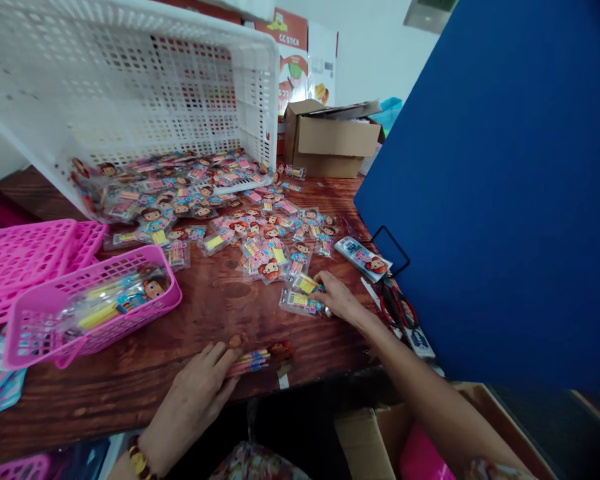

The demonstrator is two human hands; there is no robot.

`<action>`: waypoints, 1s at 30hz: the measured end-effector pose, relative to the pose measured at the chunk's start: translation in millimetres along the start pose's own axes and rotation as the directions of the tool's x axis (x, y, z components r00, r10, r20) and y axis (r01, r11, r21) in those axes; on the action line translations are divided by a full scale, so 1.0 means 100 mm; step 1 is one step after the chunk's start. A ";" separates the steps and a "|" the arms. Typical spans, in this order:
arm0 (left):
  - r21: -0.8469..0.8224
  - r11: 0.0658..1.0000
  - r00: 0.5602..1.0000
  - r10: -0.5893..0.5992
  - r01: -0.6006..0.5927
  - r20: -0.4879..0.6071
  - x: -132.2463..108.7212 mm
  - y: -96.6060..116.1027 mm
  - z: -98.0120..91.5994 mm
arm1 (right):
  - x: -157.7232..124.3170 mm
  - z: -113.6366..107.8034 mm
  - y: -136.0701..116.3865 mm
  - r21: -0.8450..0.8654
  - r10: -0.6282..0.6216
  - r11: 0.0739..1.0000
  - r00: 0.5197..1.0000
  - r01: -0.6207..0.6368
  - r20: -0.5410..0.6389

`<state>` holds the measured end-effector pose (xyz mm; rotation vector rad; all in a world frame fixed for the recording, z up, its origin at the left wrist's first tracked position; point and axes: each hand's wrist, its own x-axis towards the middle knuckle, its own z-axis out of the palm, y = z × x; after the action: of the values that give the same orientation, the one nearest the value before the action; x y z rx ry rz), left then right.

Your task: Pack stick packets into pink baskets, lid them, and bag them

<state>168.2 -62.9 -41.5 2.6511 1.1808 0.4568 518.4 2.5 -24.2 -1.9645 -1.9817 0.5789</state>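
My left hand (200, 390) lies near the table's front edge, fingers bent onto a small stack of toy packets (260, 359) and holding it down. My right hand (336, 297) reaches forward, its fingers pinching a clear packet (303, 301) with a yellow and blue card inside. Just beyond it spreads a loose pile of similar packets (260, 247), each showing a cartoon head. A white perforated crate (130, 93) is tipped on its side at the back, more packets spilling out of it.
A pink basket (40, 313) with a few packets stands at left, another pink basket (25, 250) behind it. A blue board (505, 200) blocks the right. Red-handled scissors (397, 310) lie beside it. A cardboard box (335, 137) sits behind; another carton (375, 433) is below the table edge.
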 end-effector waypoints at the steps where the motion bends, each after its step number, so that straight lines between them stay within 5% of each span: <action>1: 0.002 1.000 1.000 0.002 -0.002 -0.011 0.00 0.00 0.00 | 0.03 -0.02 0.05 0.082 0.038 0.996 0.999 -0.037 -0.021; 5: -0.021 1.000 1.000 0.006 -0.006 -0.030 0.01 0.02 -0.01 | 0.10 -0.12 0.11 0.230 0.089 0.968 0.995 -0.098 0.049; 11: 0.010 0.999 0.997 0.034 -0.033 -0.076 0.00 -0.01 0.03 | -0.06 -0.09 -0.18 -0.275 -0.038 0.956 0.969 0.107 0.243; 15: 0.042 0.997 0.991 0.065 -0.060 -0.115 -0.03 -0.03 0.05 | 0.14 -0.28 -0.20 -0.271 -0.118 0.933 0.913 0.236 0.390; 19: -0.007 0.999 0.997 0.031 -0.032 -0.070 -0.03 -0.01 0.02 | 0.71 -0.55 -0.11 -0.371 -0.244 0.846 0.897 0.383 0.370; 23: -0.023 1.000 0.999 0.013 -0.014 -0.037 0.01 0.01 0.00 | 1.14 -0.51 -0.13 -0.494 -0.317 0.672 0.817 0.552 0.481; 30: 0.065 0.998 0.997 0.027 -0.022 -0.074 -0.06 -0.04 0.09 | 0.95 -0.35 -0.15 -0.612 -0.298 0.621 0.870 0.489 0.393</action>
<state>164.7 -65.0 -52.0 2.7280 1.2053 0.5359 519.4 100.2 6.2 -1.7135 -3.0311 -0.0845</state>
